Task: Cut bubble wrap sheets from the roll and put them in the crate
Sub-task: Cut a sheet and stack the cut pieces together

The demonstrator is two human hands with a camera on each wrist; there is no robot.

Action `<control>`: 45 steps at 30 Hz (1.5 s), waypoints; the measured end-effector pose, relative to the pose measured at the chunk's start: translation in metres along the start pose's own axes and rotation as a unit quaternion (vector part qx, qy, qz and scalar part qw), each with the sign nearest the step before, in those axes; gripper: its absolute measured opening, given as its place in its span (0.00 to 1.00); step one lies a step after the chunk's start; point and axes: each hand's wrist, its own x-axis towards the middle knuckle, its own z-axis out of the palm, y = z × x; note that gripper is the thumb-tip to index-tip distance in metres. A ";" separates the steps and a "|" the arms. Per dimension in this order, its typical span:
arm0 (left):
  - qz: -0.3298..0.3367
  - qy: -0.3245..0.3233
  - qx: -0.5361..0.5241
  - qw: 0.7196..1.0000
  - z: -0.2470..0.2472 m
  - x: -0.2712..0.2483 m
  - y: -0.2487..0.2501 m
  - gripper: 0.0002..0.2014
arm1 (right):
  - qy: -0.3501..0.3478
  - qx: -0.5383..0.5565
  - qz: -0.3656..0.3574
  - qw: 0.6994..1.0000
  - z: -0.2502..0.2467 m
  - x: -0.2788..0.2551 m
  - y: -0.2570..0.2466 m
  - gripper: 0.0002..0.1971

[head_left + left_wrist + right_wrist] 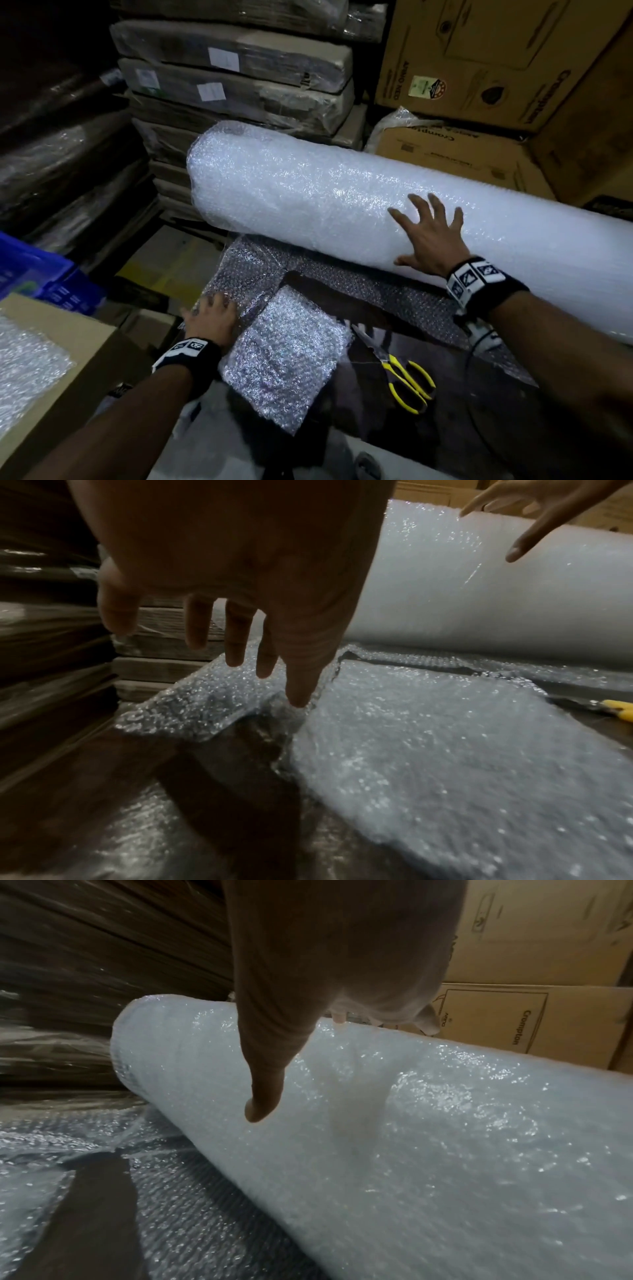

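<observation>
A big white bubble wrap roll (342,198) lies across the dark work surface, with its loose end (370,291) spread out toward me. My right hand (428,236) lies flat on the roll with its fingers spread, thumb (263,1096) out. My left hand (210,317) rests with straight fingers on the left edge of the spread wrap (205,696), thumb tip (298,696) touching it. A cut sheet (284,359) lies beside that hand. Yellow-handled scissors (407,380) lie on the surface, untouched. A blue crate (30,270) stands at far left.
A cardboard box (68,329) at lower left carries bubble wrap (24,370) on top. Plastic-wrapped stacks (233,78) rise behind the roll and printed cartons (479,68) stand at the back right. Dark wrapped goods (61,154) fill the left side.
</observation>
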 end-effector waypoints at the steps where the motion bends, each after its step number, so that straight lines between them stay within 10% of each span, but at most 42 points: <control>1: -0.008 -0.007 0.001 1.000 0.001 0.002 -0.002 0.25 | -0.011 -0.002 0.003 1.000 -0.001 0.007 0.003 0.57; 15: 0.005 0.072 -0.044 0.996 -0.024 0.026 -0.023 0.13 | -0.062 -0.009 0.043 0.997 0.009 0.057 0.024 0.74; 25: 0.086 0.109 0.007 0.990 -0.034 -0.008 0.007 0.23 | -0.037 -0.005 0.036 0.999 0.007 0.058 0.044 0.70; 45: 0.156 0.095 0.038 0.982 -0.056 -0.032 0.111 0.11 | -0.020 -0.026 0.068 0.997 0.020 0.002 0.152 0.69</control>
